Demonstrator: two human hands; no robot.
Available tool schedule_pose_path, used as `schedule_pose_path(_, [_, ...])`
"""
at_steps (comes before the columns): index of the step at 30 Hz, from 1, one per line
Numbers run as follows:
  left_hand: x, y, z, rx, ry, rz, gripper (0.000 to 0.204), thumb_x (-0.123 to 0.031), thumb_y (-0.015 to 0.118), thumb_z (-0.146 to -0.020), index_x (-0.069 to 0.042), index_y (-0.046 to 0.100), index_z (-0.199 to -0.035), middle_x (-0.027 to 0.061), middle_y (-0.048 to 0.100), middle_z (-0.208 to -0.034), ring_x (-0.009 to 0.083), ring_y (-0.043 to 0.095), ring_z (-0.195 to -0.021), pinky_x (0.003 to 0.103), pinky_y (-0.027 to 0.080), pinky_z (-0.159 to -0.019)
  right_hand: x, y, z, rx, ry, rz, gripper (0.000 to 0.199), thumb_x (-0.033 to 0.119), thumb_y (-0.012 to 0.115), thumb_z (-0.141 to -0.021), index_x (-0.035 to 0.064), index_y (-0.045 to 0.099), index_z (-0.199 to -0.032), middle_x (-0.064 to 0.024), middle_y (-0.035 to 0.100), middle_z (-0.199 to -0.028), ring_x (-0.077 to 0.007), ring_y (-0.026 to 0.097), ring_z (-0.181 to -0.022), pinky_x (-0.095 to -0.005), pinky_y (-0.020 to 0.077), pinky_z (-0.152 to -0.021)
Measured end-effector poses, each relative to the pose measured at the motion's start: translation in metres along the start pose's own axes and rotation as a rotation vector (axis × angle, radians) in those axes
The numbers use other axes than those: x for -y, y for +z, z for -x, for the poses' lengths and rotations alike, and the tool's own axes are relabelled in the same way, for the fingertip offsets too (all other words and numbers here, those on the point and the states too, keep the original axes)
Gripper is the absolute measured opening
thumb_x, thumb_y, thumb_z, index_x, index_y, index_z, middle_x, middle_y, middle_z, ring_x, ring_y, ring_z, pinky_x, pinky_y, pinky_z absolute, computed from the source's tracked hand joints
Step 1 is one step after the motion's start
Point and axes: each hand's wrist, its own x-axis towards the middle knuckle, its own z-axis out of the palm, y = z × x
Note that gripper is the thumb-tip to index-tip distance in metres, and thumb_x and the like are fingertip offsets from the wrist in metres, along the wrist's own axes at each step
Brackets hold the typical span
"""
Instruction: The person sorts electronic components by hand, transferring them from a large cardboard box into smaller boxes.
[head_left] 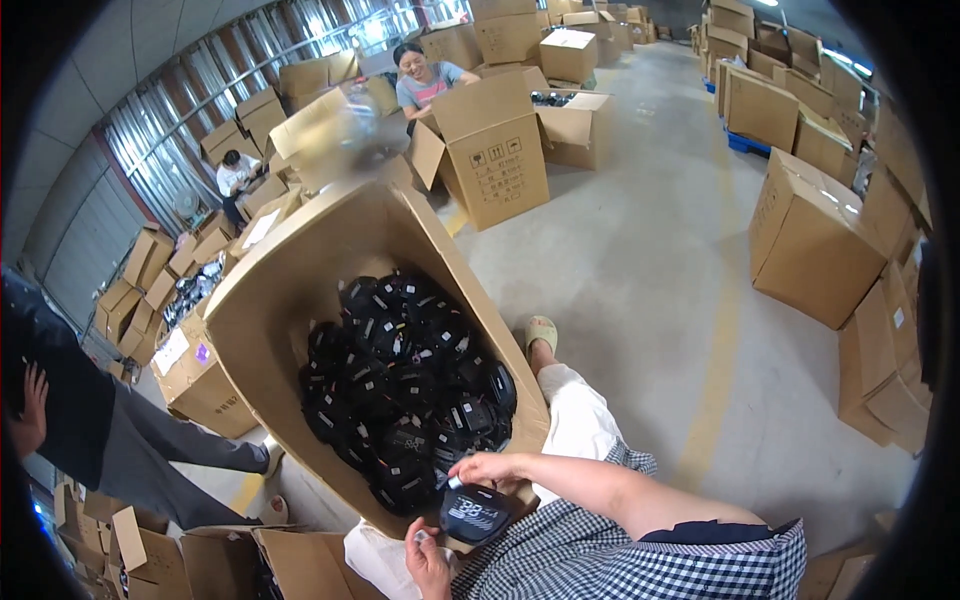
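My right hand (490, 468) grips the upper edge of a black rounded plastic unit (474, 514) with pale printed markings on its face. A small white piece shows at my right fingertips. The unit is over my lap, at the near rim of a tall open carton (283, 437). Beside the unit's lower left side is my left hand (428, 562), fingers curled and closed; a small pale bit shows at their tips, too small to name. Inside the carton lies a heap of similar black units (395, 385), many with small white labels and short wires.
A person in dark clothes (60, 390) stands at the left. Beyond my carton, another person (425, 85) is behind an open carton (497, 165); a third sits farther left. Stacked cartons (815, 235) line the right side. Open boxes (225, 560) stand at the lower left.
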Motion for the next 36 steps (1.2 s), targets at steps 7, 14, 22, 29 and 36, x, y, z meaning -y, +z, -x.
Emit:
schedule_pose_path(7, [0.022,0.015,0.010,0.368,-0.405,-0.018,0.027,-0.005,0.058,-0.089,0.000,0.051,-0.115,0.0070,0.060,-0.101,0.0111,0.056,-0.079,0.024,0.046,-0.075,0.042,0.005,0.053,-0.191,-0.037,-0.037,0.024,0.022,0.051,-0.097,0.0065,0.060,-0.081,0.0002,0.059,-0.063,-0.0085,0.049,-0.050,-0.0254,0.0397,-0.049])
schedule_pose_path(14, [0.030,0.017,0.010,0.372,-0.432,-0.170,0.019,-0.010,0.069,-0.084,-0.001,0.062,-0.100,0.0051,0.066,-0.082,0.0113,0.062,-0.075,0.025,0.049,-0.071,0.026,0.073,0.080,-0.151,-0.077,0.511,0.029,0.028,0.057,-0.092,0.0043,0.061,-0.076,0.0028,0.050,-0.060,-0.0066,0.045,-0.055,-0.0250,0.0363,-0.051])
schedule_pose_path(22, [0.017,0.019,0.013,0.422,-0.267,-0.344,0.026,-0.020,0.077,-0.073,-0.009,0.070,-0.096,0.0081,0.069,-0.085,0.0220,0.063,-0.073,0.033,0.050,-0.066,0.018,0.059,0.085,0.160,0.560,-0.230,0.016,0.024,0.057,-0.091,0.0105,0.062,-0.084,0.0084,0.043,-0.059,-0.0005,0.033,-0.051,-0.0186,0.0217,-0.045])
schedule_pose_path(29, [0.022,0.013,0.002,0.791,-0.374,-0.481,0.030,-0.032,0.074,-0.076,-0.009,0.070,-0.096,0.0099,0.069,-0.089,0.0223,0.065,-0.074,0.031,0.050,-0.065,-0.006,0.060,0.084,0.225,0.556,0.023,0.023,0.024,0.055,-0.092,0.0039,0.064,-0.087,0.0042,0.057,-0.073,-0.0082,0.050,-0.067,-0.0253,0.0391,-0.057])
schedule_pose_path(36, [0.047,0.007,0.006,0.278,-0.480,-0.165,0.018,-0.020,0.063,-0.088,-0.006,0.058,-0.099,0.0044,0.063,-0.081,0.0134,0.059,-0.073,0.027,0.047,-0.065,0.027,0.006,0.030,-0.548,0.450,-0.040,0.026,0.026,0.053,-0.093,0.0055,0.063,-0.079,-0.0040,0.057,-0.063,-0.0096,0.050,-0.056,-0.0306,0.0352,-0.045])
